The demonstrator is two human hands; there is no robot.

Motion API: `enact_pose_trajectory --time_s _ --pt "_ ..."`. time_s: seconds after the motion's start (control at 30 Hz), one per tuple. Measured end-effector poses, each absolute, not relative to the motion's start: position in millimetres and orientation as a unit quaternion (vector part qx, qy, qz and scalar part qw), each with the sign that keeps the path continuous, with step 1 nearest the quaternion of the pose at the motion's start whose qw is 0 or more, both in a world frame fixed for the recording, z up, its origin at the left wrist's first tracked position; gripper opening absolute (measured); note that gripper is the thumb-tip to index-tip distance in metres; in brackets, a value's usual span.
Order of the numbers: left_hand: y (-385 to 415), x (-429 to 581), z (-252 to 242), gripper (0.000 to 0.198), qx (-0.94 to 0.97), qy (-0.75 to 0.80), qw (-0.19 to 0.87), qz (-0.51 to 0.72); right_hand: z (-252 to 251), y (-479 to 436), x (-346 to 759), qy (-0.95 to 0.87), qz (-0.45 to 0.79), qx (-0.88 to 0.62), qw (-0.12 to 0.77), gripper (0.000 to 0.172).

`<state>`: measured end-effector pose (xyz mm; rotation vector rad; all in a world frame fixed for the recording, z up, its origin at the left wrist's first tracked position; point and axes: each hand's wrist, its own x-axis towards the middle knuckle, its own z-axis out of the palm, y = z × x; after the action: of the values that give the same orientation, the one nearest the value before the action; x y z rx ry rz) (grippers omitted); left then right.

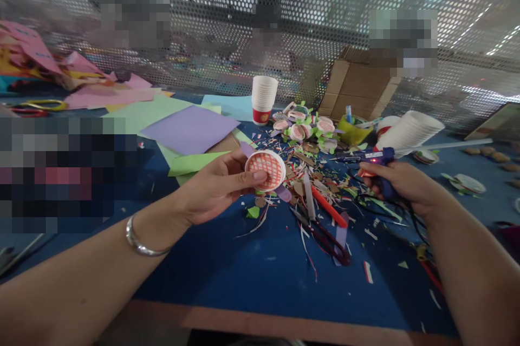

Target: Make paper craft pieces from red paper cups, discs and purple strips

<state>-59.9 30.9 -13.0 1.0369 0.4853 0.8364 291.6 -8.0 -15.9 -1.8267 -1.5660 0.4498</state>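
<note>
My left hand (227,181) pinches a round paper-cup base (268,169) with an orange crisscross pattern and a white rim, the thumb lying across its face. Purple paper strips (283,193) stick out at its edge. To the right, my right hand (400,181) is wrapped round a dark blue glue gun (376,157) with a small red light lit on its side. Its nozzle points left, above the paper scraps and apart from the cup base. Between and below the hands lie scissors (325,237) and a red-handled cutter (328,206).
Behind the scraps sits a pile of finished paper turtles (303,124). Stacked paper cups (264,98) stand upright, and another stack (414,132) lies tilted at right. Coloured sheets (190,128) spread at left. A cardboard box (357,86) leans on the perforated metal screen (227,21).
</note>
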Motion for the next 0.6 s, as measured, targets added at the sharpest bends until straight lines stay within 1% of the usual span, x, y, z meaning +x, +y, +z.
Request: enact_pose_trajectory --time_s 0.1,0.17,0.23,0.3,0.37,0.47,0.53,0.6 --pt "31 -59 -13 0.015 0.485 0.229 0.754 0.38 -23 -7 297 -0.559 0.209 -0.743 0.304 0.045" --pt "32 -59 -13 0.018 0.489 0.239 0.748 0.38 -20 -6 302 -0.543 0.207 -0.768 0.269 0.049" --pt "32 -59 -11 0.019 0.494 0.242 0.742 0.383 -14 -3 309 -0.539 0.185 -0.791 0.221 0.054" --pt "32 -60 -10 0.019 0.5 0.239 0.737 0.387 -7 -1 314 -0.542 0.136 -0.811 0.174 0.054" --pt "32 -61 -9 0.02 0.506 0.236 0.732 0.39 1 -1 314 -0.54 0.067 -0.826 0.144 0.049" --pt "32 -61 -11 0.019 0.51 0.234 0.729 0.392 11 -8 294 -0.546 -0.018 -0.825 0.144 0.037" --pt "33 -61 -13 0.016 0.503 0.229 0.733 0.397 15 -14 267 -0.597 -0.008 -0.786 0.159 0.031" --pt "34 -61 -14 0.014 0.49 0.225 0.738 0.406 18 -19 233 -0.668 0.042 -0.724 0.167 0.027"
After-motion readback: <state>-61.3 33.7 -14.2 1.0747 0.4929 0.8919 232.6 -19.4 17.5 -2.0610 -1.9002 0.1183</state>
